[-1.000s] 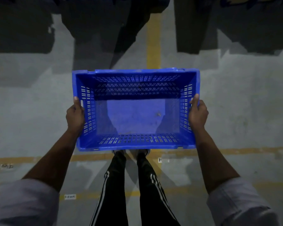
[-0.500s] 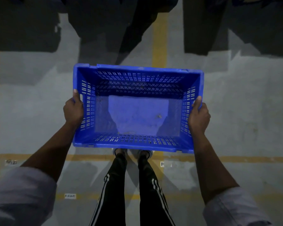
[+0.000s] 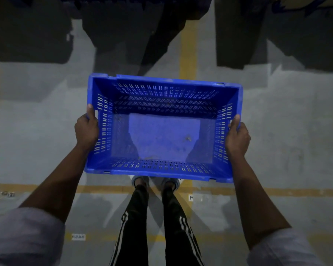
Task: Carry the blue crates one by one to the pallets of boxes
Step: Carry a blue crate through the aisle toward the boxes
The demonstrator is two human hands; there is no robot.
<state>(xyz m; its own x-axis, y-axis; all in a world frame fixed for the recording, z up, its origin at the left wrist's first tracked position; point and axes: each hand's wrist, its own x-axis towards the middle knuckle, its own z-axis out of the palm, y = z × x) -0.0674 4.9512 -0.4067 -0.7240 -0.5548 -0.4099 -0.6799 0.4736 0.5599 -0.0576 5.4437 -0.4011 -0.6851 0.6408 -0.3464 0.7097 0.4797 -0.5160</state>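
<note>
Carrying one empty crate point(image 3: 161, 167), held level above the floor point(image 3: 37, 131) just ahead of the feet: this trip is judged under way, the crate not yet set down and no pallet plainly visible. The left hand point(image 3: 86, 129) and right hand point(image 3: 237, 139) clasp its short sides, thumbs over the rim, fingers hidden outside the walls. Both forearms reach forward.

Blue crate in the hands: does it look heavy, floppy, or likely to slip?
Probably light: the blue crate looks empty, walls slotted. Likely stiff: its rim runs straight though held only at both ends. Slip seems unlikely: left hand and right hand grip the rim.
</note>
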